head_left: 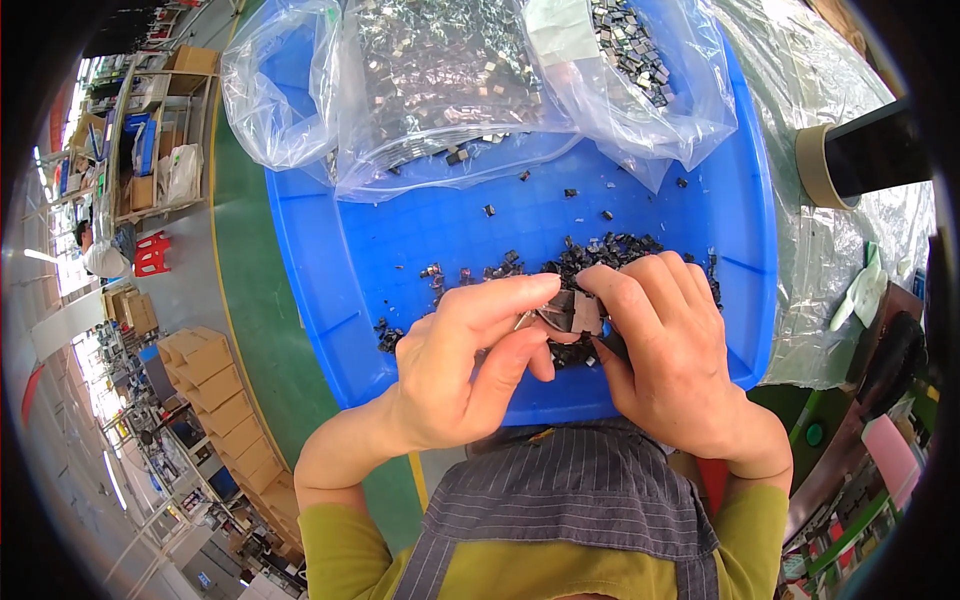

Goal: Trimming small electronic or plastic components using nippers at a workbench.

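Observation:
Over the front of a blue plastic tray (310,290), my two hands come together around a small flat part (586,313) with a brownish face and a dark side. My right hand (672,345) pinches it from the right, and something dark and bluish shows under those fingers. Curled in from the left is my left hand (455,360), thumb and forefinger drawn close at the part's left end. A thin shiny sliver shows between them, too small to name. Just beyond my fingers lies a heap of small black pieces (610,250).
Clear plastic bags (450,100) full of small dark and silvery pieces cover the tray's far end. On the plastic-covered surface to the right are a tape roll (818,165), a black object (880,150) and a whitish glove-like item (860,290). Cardboard boxes (215,390) stand at left.

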`<control>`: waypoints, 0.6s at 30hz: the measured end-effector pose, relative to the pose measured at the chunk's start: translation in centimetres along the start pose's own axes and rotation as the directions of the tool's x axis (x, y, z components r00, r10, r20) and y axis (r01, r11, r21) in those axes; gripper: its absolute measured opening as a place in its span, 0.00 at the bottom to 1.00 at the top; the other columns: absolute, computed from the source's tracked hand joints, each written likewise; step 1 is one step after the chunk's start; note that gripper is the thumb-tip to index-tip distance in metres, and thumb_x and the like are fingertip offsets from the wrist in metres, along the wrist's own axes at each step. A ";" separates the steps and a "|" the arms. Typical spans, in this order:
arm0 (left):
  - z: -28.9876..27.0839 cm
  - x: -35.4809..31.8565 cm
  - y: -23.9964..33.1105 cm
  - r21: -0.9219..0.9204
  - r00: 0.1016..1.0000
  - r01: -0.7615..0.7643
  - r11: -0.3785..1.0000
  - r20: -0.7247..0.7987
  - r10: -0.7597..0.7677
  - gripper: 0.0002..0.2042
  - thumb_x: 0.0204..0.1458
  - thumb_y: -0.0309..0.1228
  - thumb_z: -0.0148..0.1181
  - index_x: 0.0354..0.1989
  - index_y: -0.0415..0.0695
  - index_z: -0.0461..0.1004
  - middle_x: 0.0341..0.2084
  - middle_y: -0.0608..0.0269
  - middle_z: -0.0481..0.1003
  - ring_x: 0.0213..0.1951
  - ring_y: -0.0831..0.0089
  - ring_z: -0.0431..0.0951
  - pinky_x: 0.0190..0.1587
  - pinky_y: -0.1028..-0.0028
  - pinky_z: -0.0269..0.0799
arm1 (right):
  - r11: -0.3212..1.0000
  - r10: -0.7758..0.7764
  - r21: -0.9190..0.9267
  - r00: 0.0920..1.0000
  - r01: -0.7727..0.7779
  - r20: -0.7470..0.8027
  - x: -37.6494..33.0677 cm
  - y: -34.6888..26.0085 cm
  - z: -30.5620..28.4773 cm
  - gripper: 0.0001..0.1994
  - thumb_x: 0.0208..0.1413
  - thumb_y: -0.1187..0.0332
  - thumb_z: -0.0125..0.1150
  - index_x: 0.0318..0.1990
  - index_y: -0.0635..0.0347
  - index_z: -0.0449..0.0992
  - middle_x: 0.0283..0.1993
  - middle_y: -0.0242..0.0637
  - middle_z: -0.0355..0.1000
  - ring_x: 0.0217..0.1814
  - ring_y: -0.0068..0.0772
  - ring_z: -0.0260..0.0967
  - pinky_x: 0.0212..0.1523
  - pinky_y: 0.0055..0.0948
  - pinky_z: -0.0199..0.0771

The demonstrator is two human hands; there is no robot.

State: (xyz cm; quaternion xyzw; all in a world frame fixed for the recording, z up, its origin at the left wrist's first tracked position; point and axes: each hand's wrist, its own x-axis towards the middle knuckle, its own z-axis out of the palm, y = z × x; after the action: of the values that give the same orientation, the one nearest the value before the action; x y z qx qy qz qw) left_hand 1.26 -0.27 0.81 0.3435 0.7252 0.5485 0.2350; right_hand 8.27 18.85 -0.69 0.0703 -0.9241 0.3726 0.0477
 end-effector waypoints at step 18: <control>0.4 0.2 0.0 -0.078 1.000 0.017 0.997 -0.006 -0.018 0.14 0.65 0.29 0.41 0.55 0.37 0.54 0.34 0.44 0.76 0.26 0.71 0.79 0.25 0.80 0.70 | 0.989 0.052 0.134 0.996 -0.062 0.077 -0.4 0.1 0.1 0.23 0.34 0.84 0.61 0.44 0.59 0.69 0.32 0.39 0.65 0.34 0.45 0.65 0.34 0.39 0.65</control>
State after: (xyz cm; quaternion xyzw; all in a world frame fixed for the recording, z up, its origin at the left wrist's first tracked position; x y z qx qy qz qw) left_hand 1.44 0.13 0.68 0.3257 0.7072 0.5754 0.2505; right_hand 8.62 18.91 -0.85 0.0606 -0.8993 0.4332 -0.0016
